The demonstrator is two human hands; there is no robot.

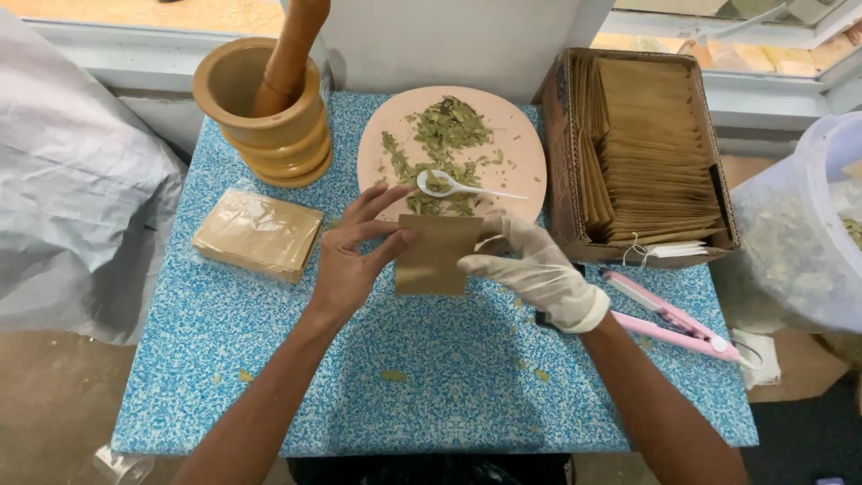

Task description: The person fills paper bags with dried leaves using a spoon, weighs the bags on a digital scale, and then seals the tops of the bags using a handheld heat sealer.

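Here we pinch a flat brown paper sachet (unfilled, slightly creased) between our bare left hand and gloved right hand.

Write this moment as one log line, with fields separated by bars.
left hand: bare, holds brown paper pouch | right hand: gloved, holds same pouch | behind: pink plate with dried leaves, white spoon

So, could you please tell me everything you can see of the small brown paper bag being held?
The brown paper bag is a small, flat, plain rectangle of kraft-looking paper, held upright above the blue speckled table, just in front of the pink plate. The bare left hand pinches its left edge, and the gloved right hand grips its right edge. Its mouth looks barely parted.
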